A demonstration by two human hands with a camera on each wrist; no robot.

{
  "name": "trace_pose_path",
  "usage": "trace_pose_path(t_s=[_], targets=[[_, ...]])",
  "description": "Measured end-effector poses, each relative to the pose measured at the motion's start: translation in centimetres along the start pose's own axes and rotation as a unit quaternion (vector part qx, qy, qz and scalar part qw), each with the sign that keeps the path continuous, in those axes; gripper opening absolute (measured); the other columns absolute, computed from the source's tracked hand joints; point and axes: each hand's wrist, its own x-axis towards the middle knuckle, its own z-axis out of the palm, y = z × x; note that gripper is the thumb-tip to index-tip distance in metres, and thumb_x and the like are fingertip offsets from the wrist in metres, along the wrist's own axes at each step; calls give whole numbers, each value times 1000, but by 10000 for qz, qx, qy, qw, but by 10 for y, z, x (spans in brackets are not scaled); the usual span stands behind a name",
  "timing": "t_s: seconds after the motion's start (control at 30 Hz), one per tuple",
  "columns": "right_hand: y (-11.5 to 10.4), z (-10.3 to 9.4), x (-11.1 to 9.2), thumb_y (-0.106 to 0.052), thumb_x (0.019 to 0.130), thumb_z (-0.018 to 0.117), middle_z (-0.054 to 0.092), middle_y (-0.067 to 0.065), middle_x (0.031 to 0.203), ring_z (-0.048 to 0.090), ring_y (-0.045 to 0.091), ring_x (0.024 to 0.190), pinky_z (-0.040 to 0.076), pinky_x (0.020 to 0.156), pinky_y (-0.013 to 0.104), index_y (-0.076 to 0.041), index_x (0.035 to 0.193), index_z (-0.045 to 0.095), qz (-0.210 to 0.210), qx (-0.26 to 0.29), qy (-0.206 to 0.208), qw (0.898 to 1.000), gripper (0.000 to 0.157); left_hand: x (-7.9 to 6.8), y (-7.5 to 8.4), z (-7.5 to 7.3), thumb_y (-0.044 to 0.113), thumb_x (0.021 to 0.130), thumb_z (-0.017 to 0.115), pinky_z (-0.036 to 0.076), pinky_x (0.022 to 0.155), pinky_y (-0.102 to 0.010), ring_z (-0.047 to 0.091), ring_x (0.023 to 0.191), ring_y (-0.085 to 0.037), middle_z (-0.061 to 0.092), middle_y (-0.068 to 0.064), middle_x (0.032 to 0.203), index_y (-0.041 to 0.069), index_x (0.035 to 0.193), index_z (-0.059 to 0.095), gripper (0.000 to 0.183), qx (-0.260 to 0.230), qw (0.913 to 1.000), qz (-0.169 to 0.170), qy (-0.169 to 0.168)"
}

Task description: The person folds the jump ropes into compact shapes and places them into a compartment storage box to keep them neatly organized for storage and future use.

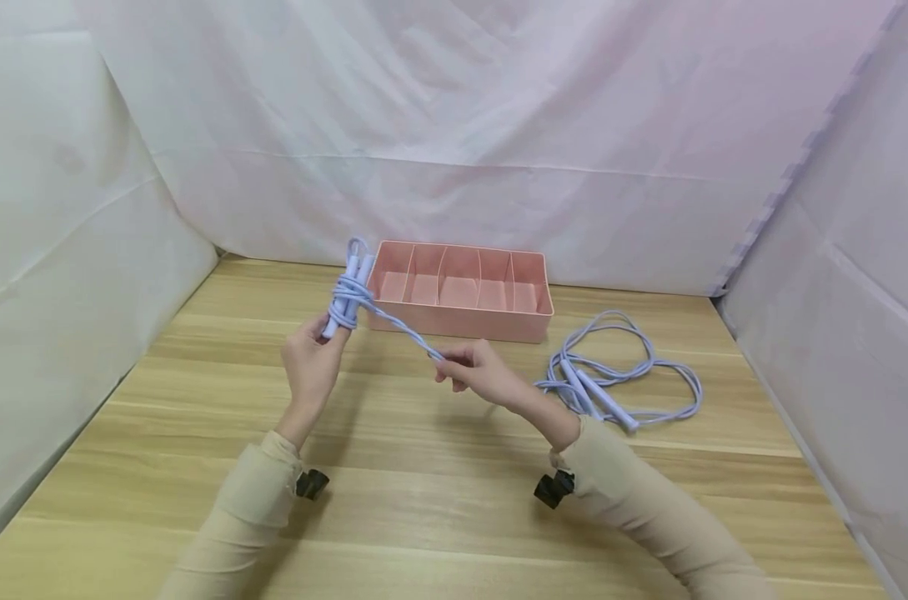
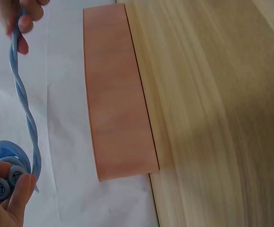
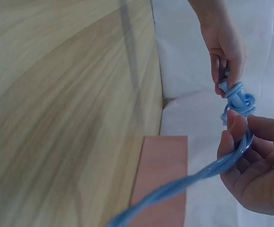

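My left hand (image 1: pixel 309 358) grips the lower ends of two pale blue jump rope handles, held side by side above the table. Doubled, twisted cord is wound several times around these handles of the jump rope (image 1: pixel 346 302), and a loop sticks up at the top. From the wraps, a length of cord (image 1: pixel 403 327) runs to the right. My right hand (image 1: pixel 479 372) pinches that length between thumb and fingers. In the right wrist view, more twisted cord (image 3: pixel 175 185) trails out past the fingers. The left wrist view shows the handle ends (image 2: pixel 1 188) between thumb and fingers.
A pink box (image 1: pixel 461 322) with several compartments stands at the back of the wooden table (image 1: pixel 423 517), just beyond my hands. Another pale blue jump rope (image 1: pixel 605 400) lies loosely coiled at the right, near my right forearm. White cloth (image 1: pixel 461 125) hangs behind and at both sides.
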Motion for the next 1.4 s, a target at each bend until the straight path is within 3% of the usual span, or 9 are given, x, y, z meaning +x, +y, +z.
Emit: trace_pose_path(t_s=[0.1,0.17,0.37,0.47,0.6,0.87,1.0,1.17,1.4], targets=[[-9,-3,-6,-3,90,52,65,12,79,52,9,60,49,56,22,7,112,59,-448,-850,49,9954,25,3,0,-2,5,76,68,33,42,-10,44,46,-1,64,-16,63,-6,88,69,17,335,9994,122,-9],[-15,-4,-9,-4,88,56,66,8,77,53,9,61,48,54,21,5,110,61,-804,-1472,130,9858,25,3,0,-2,6,76,68,31,40,-12,42,44,-4,62,-13,58,-5,84,69,14,675,9970,326,-198],[-34,-8,-10,-5,83,62,69,5,81,58,9,64,46,56,17,1,102,67,-2151,-2783,101,9360,21,-5,6,1,3,77,63,24,35,-20,30,39,-7,46,-1,46,-2,73,66,7,1419,9763,918,-1349],[-41,-11,-9,-4,82,63,70,7,85,64,11,73,49,62,16,1,99,68,-2448,-2994,69,9222,18,-11,12,2,2,75,63,22,36,-21,26,40,-7,37,3,45,0,68,64,7,1649,9630,1040,-1862],[-46,-15,-7,-4,82,64,70,8,86,65,13,77,50,66,16,0,96,69,-2553,-3074,30,9167,16,-18,18,4,1,75,63,21,37,-21,25,41,-8,33,4,46,1,67,61,8,1826,9509,1101,-2242],[-47,-24,0,0,77,67,69,4,81,63,10,73,49,66,17,-2,90,72,-3011,-2995,88,9053,14,-27,19,9,2,74,65,26,36,-20,31,41,-7,39,3,46,4,63,57,13,2024,9332,1275,-2683],[-48,-27,0,0,77,67,69,6,85,64,14,79,50,71,18,-1,89,71,-2952,-3001,54,9071,12,-31,21,10,3,73,67,25,37,-18,31,41,-6,39,4,47,3,65,59,11,2046,9239,1378,-2925],[-51,-29,0,0,80,64,69,6,87,64,15,82,50,73,18,0,90,71,-2839,-3027,-118,9097,12,-34,25,9,4,73,67,25,38,-19,30,43,-6,37,6,49,6,65,59,11,2037,9085,1684,-3237],[-55,-34,1,-3,83,61,68,4,89,63,13,83,49,73,19,-3,92,70,-2785,-3218,-292,9045,12,-34,28,10,3,73,66,24,40,-18,30,46,-4,36,9,51,10,64,56,16,1716,8879,2269,-3615]])
